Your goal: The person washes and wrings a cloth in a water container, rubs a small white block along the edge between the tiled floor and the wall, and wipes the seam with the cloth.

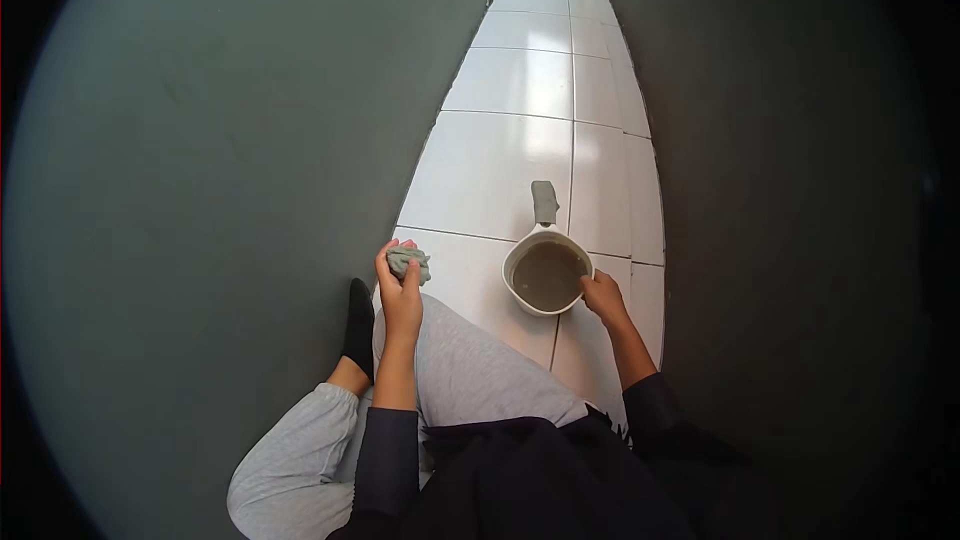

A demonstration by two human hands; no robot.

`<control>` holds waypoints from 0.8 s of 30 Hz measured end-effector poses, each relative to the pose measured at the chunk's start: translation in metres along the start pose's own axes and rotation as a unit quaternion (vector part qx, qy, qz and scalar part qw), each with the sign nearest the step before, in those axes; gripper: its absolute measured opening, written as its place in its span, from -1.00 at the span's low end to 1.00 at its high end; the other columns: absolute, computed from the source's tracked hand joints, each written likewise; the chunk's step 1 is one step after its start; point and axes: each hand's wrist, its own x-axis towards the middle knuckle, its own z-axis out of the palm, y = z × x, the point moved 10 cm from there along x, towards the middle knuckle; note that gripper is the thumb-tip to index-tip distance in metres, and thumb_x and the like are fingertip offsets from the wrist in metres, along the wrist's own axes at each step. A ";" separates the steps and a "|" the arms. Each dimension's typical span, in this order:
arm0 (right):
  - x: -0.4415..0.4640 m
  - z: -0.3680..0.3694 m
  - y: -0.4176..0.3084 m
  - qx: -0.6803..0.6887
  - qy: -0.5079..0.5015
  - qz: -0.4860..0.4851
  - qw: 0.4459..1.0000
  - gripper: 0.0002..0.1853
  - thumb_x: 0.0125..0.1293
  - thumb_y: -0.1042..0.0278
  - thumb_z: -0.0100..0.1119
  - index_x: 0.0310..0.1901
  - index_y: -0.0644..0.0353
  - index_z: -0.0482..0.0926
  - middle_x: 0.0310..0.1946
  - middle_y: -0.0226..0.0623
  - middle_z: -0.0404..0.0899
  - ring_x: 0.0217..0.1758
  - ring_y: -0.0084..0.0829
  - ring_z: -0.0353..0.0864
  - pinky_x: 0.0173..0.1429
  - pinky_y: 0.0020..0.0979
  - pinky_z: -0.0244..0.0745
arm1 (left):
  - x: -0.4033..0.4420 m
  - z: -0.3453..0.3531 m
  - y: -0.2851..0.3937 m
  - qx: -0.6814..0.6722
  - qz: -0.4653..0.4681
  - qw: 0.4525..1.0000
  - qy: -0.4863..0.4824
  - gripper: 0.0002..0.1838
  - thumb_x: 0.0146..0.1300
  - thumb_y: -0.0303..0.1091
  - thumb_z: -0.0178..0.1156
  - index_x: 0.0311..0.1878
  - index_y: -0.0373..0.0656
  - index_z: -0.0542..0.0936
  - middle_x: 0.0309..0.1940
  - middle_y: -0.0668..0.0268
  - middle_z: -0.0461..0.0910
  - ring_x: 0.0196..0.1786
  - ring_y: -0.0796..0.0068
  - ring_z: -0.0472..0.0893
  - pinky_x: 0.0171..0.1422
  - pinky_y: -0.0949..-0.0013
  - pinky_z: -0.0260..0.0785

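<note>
My left hand is closed around a crumpled grey-green cloth, held near the left wall. To the right, a white pot with murky grey-brown water in it stands upright on the tiles. Its handle points away from me and is covered in grey-green material. My right hand grips the pot's right rim, with the fingers partly hidden at the edge.
White floor tiles run ahead between a dark grey wall on the left and another dark wall on the right. My bent legs in light grey trousers and a black sock are close below the hands.
</note>
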 end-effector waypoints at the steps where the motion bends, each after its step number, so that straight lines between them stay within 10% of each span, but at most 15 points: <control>1: -0.003 -0.009 0.003 -0.002 0.005 -0.004 1.000 -0.62 0.10 0.18 -0.06 -0.22 0.33 0.57 -0.33 0.03 0.61 -0.21 -0.09 0.61 -0.05 -0.22 0.43 | -0.001 0.004 -0.002 -0.006 -0.001 1.000 -0.004 -0.57 0.30 -0.50 -0.04 0.23 -0.25 0.19 0.15 0.00 0.35 0.22 0.29 0.37 0.29 0.30 0.22; 5: -0.017 -0.036 0.019 0.068 0.018 0.011 0.997 -0.79 0.16 0.34 -0.06 -0.41 0.29 0.52 -0.70 -0.40 0.39 -0.72 -0.58 0.30 -0.63 -0.48 0.18 | -0.002 0.017 -0.005 0.001 -0.006 1.000 -0.019 -0.57 0.30 -0.50 -0.05 0.23 -0.26 0.19 0.15 -0.01 0.34 0.22 0.28 0.37 0.29 0.30 0.22; 24: -0.069 -0.023 -0.052 -0.077 0.059 0.030 0.995 -0.64 0.11 0.32 -0.04 -0.09 0.32 0.51 -0.46 0.00 0.57 -0.40 -0.23 0.60 -0.23 -0.32 0.43 | 0.005 0.050 -0.121 -0.118 -0.169 0.971 -0.121 -0.56 0.31 -0.51 -0.10 0.24 -0.27 0.13 0.14 0.01 0.33 0.21 0.20 0.40 0.26 0.25 0.27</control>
